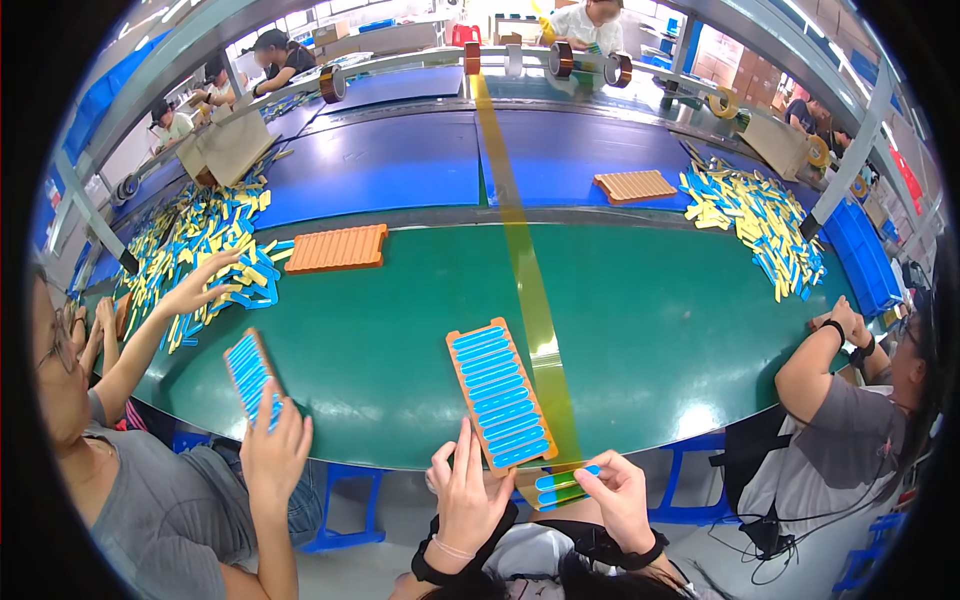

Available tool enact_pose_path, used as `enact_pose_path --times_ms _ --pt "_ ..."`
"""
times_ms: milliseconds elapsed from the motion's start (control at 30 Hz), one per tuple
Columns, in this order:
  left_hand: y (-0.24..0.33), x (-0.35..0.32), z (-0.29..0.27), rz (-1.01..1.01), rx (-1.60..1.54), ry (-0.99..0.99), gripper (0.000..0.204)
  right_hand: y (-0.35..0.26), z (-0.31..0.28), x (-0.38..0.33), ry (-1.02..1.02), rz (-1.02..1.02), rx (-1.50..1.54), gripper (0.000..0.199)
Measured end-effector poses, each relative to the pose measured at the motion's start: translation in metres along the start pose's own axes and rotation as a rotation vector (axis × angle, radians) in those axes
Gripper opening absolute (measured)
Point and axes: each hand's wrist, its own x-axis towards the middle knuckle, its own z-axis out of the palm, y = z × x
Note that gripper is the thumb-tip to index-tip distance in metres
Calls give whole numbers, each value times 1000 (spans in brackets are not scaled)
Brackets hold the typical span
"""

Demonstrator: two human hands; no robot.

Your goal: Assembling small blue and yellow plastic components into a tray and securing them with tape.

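An orange grooved tray (451,340) lies tilted on the green table in front of me, filled with a row of blue strips (497,385). My left hand (470,497) is at the tray's near left corner, fingers along its side and thumb by its near end. To the right, my right hand (618,497) pinches the near end of a long yellowish transparent tape (525,270) by the table edge. Short blue strips (567,480) lie across the tape beside my thumb. The tape runs away from me past the tray's right side, toward a tape roll (472,58) on the far rail.
Heaps of blue and yellow strips lie left (215,235) and right (755,225). Orange trays sit at far left (336,248) and far right (635,186). A co-worker's hand (275,440) at left holds a filled tray (250,375). Another co-worker's arm (810,350) rests at right.
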Motion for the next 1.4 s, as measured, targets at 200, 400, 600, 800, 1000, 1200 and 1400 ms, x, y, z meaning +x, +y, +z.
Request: enact_pose_path --times_ms 200,400,600,800,1000,1200,1400 --pt "3 -10 1 61 53 43 66 -8 11 -3 23 49 94 15" --pt "12 -8 2 51 -30 -40 67 -4 8 -2 98 42 21 16" --pt "11 13 5 131 90 -130 72 2 7 8 112 52 9 17" --pt "10 19 3 126 130 -181 72 5 11 15 140 85 63 22" --pt "8 26 -9 76 138 -181 70 9 13 17 160 79 53 24" --pt "-18 31 -21 727 265 -206 40 6 15 18 180 86 9 24" --pt "-22 34 -20 848 321 -220 39 9 12 16 182 87 0 25"
